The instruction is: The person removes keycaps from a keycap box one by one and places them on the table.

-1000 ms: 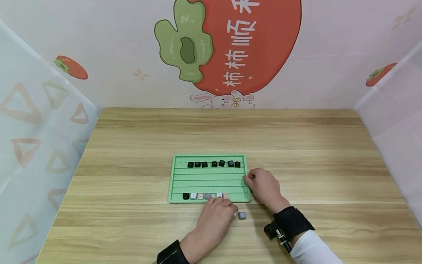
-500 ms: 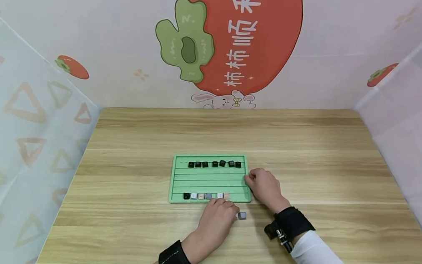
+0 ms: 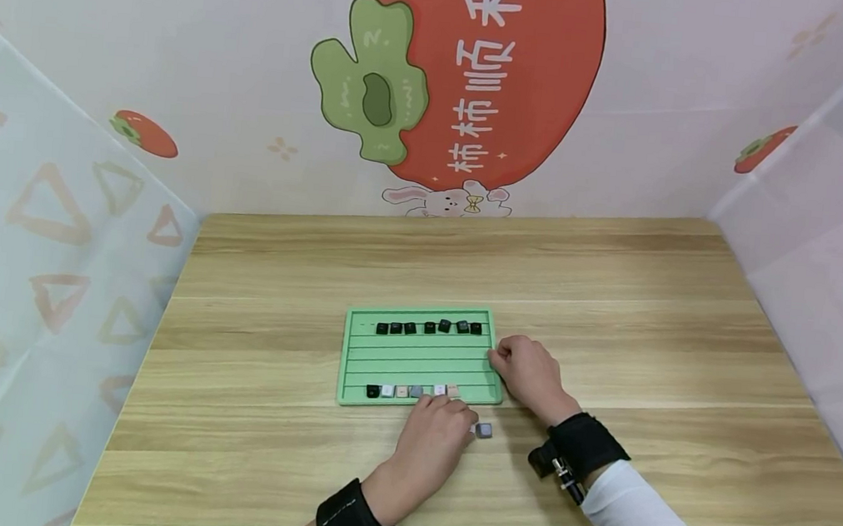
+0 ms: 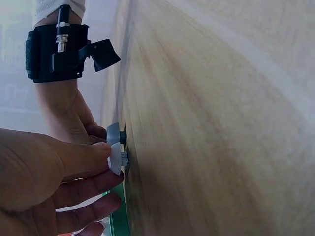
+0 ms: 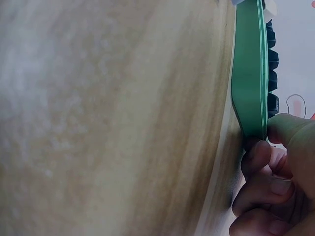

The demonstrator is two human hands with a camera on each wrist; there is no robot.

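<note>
My left hand (image 3: 432,439) is in front of the green tray (image 3: 421,353) and pinches a white keycap (image 4: 115,158) between thumb and forefinger. Just beyond it a grey keycap (image 3: 483,430) lies on the table. My right hand (image 3: 530,374) grips the tray's right edge; in the right wrist view the thumb is on top and curled fingers (image 5: 258,156) are at the side and underneath. A row of black keycaps (image 3: 429,327) stands along the tray's far side. Along its near side are a black keycap (image 3: 373,391) and several pale and grey keycaps (image 3: 402,391), partly near my left fingertips.
The wooden table (image 3: 259,307) extends around the tray on all sides. A printed cloth wall (image 3: 257,73) rises at the back, with pale cloth panels at left and right. Black straps with small cameras (image 3: 350,520) are on both wrists.
Both hands stay almost where they were. The left hand shifts very slightly right with the white keycap, and the picture itself drifts a little.
</note>
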